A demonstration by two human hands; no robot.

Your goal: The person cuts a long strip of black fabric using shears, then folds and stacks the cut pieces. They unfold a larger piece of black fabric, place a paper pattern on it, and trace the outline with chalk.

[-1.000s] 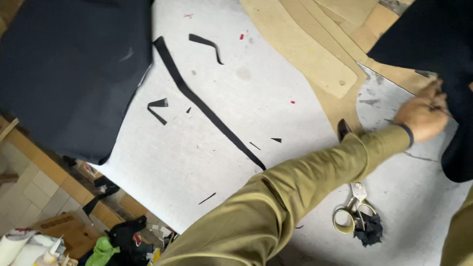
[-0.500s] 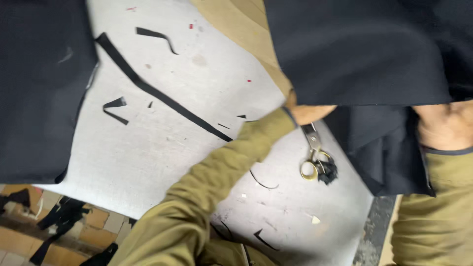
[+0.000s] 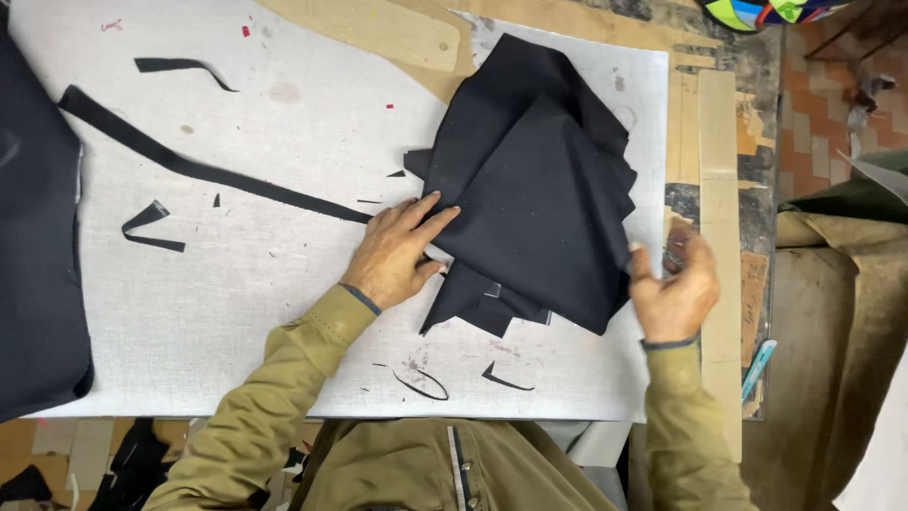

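The tabletop (image 3: pixel 284 312) is open between the left hand (image 3: pixel 392 255) and the large dark cloth (image 3: pixel 38 237) at the left edge; only a long black strip (image 3: pixel 208 170) and small curled offcuts (image 3: pixel 147 227) lie flat there. The folded black fabric stack (image 3: pixel 539 199) occupies the centre-right, flanked by both hands. Right of the right hand (image 3: pixel 673 289), a narrow wooden strip (image 3: pixel 721 189) borders the edge. Cardboard patterns (image 3: pixel 378 28) cover the far side.

The left hand (image 3: pixel 395 254) is laid flat, palm down, with its fingers spread and pointed to the right. The right hand (image 3: pixel 675 284) is held upright with the fingers loosely curled. Both forearms are covered by olive sleeves.
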